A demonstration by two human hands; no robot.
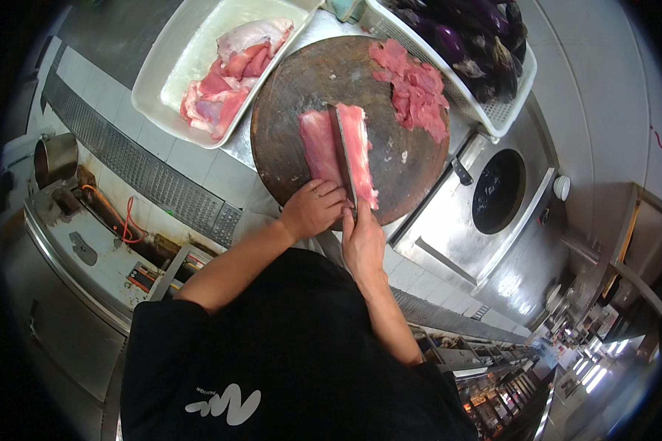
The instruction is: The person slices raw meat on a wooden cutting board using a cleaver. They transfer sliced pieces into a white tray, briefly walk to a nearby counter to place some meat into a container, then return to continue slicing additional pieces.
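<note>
On a round wooden chopping block [287, 82], a cleaver [342, 149] stands lengthwise between a wider piece of raw meat [319, 144] on the left and a strip of raw meat with a pale edge [356, 149] on the right. My right hand [366, 240] grips the cleaver near the block's front edge, its index finger reaching along the tool. My left hand [315, 209], wearing a ring, rests its bent fingers on the near end of the wider piece, close to the blade. Thin slices of raw meat [416, 91] lie heaped at the block's far right.
A white plastic tub [160, 82] at the upper left holds larger pieces of raw meat [237, 71]. Eggplants [474, 44] fill a white perforated basket [494, 127] at the upper right. Further right, a dark-handled knife [462, 171] lies beside a round opening [498, 190] in the steel counter.
</note>
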